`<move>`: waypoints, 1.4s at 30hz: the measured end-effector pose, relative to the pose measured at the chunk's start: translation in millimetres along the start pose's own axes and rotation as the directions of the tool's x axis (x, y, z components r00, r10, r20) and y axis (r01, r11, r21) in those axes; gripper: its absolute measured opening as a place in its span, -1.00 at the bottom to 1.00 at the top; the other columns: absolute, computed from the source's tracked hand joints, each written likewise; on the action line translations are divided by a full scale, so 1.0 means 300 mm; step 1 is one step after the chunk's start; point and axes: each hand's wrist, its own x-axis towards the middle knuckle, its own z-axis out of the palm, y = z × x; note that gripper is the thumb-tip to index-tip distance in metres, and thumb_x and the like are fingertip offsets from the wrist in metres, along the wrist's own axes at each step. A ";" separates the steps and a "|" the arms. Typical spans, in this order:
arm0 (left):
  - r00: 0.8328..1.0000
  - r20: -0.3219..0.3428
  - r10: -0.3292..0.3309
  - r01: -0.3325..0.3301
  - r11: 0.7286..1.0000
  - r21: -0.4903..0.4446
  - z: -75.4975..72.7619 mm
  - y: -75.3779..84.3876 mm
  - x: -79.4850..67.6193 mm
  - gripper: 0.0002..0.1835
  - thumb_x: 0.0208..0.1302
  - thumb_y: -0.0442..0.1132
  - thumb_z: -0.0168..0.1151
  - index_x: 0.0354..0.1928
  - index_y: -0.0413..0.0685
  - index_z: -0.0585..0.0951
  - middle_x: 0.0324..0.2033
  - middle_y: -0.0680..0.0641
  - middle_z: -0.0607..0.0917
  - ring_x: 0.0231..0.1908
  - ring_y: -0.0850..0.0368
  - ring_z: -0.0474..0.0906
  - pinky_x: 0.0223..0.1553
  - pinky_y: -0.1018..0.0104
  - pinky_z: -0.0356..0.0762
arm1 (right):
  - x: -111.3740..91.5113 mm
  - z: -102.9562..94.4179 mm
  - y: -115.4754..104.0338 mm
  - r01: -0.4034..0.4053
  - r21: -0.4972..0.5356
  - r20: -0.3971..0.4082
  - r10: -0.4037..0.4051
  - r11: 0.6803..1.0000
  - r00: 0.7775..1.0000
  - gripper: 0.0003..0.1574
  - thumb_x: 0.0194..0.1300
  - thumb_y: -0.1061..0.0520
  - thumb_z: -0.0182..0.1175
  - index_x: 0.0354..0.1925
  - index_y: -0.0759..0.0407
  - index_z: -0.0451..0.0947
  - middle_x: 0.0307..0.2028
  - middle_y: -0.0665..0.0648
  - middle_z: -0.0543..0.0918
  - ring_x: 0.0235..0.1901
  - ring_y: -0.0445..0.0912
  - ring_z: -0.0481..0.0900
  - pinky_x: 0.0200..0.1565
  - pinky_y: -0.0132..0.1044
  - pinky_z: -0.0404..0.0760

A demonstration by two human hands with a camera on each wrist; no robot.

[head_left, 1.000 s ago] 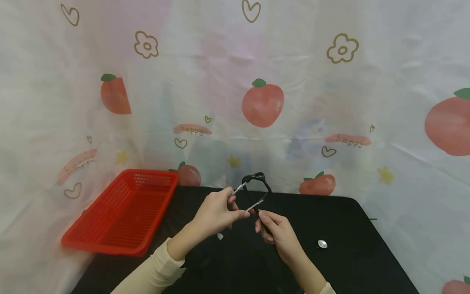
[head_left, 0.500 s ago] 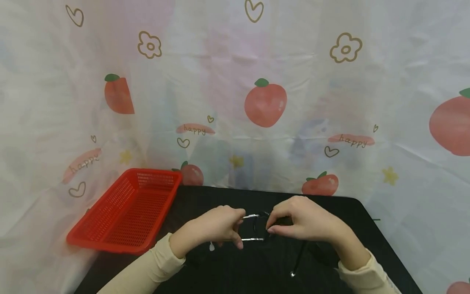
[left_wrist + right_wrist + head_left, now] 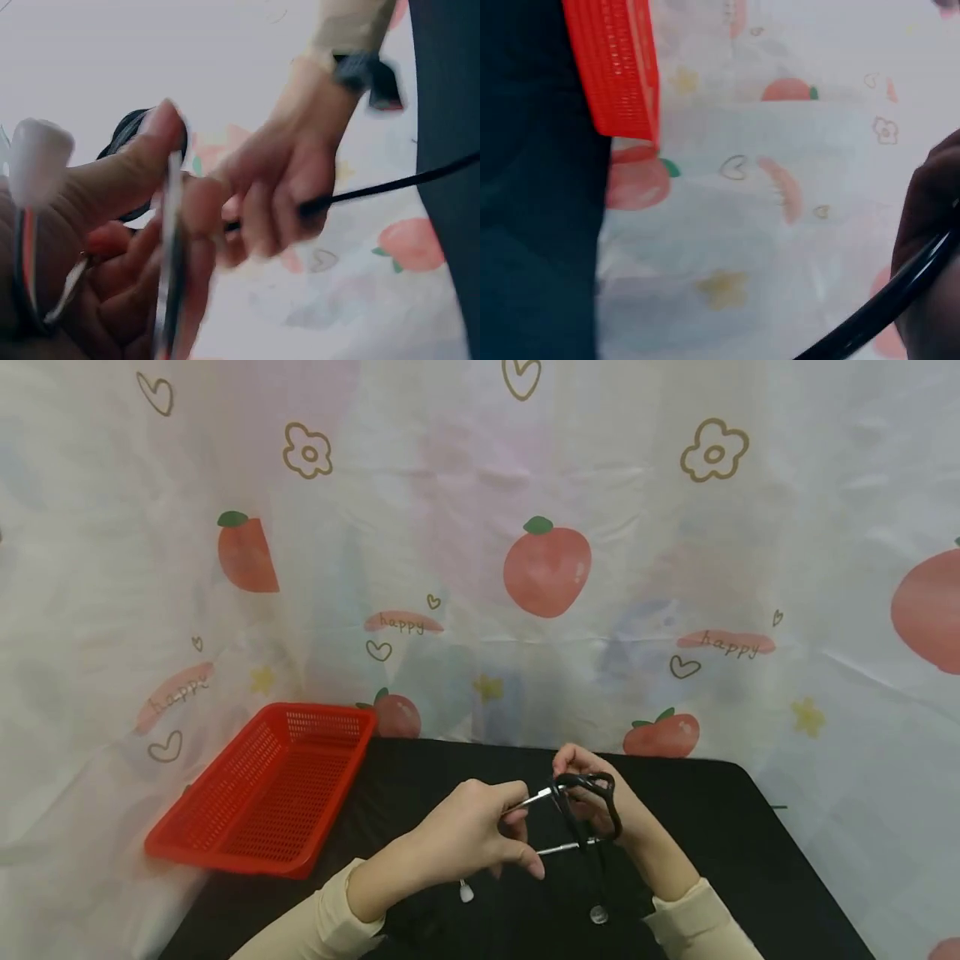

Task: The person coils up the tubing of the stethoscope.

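A stethoscope with black tubing [image 3: 611,810] and metal ear tubes [image 3: 558,848] hangs between my hands above the table. My left hand [image 3: 480,827] grips the ear tubes, thumb and fingers spreading over the two arms. A white eartip [image 3: 39,161] sticks out beside the left palm in the left wrist view. My right hand [image 3: 603,785] is behind the looped tubing; in the left wrist view its fingers curl round the black tube [image 3: 405,182]. Below the loop lies the silver chest piece [image 3: 598,914]. The right wrist view shows the tube crossing in front of the right hand [image 3: 926,217].
A red perforated basket [image 3: 300,868] stands at the left of the black table [image 3: 697,827]. Behind the table hangs a pale curtain [image 3: 465,527] printed with fruit, hearts and flowers. Something dark is strapped on the right wrist [image 3: 367,75].
My hands lowered with the stethoscope, then rose a little. My right hand went from below the loop to its right, then behind it. The chest piece swung left toward the middle.
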 end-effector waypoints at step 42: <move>0.974 -0.164 -0.157 0.134 0.981 -0.143 -0.032 -0.083 0.017 -0.54 0.14 -0.11 0.59 -0.51 0.01 0.39 -0.70 0.15 0.64 -0.74 0.13 0.63 -0.68 0.36 0.39 | -0.161 -0.014 0.067 -0.020 -0.129 -0.069 0.011 0.992 0.998 -0.51 0.64 0.38 -0.20 0.20 0.10 0.60 -0.30 -0.14 0.56 -0.65 0.01 0.07 -0.62 -0.11 0.13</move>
